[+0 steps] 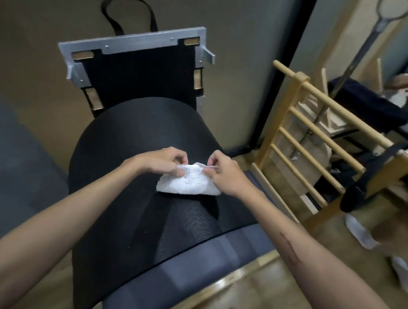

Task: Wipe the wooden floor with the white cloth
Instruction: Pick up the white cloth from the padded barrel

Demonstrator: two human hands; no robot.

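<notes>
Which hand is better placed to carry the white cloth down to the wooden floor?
Probably the right hand. Both hands pinch the white cloth on the black curved pad, but the bare wooden floor shows on the person's right side. The left hand would have to cross over.

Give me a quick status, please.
Left hand and right hand pinching folded white cloth. Cloth resting on curved black padded barrel. Wooden floor untouched.
</notes>
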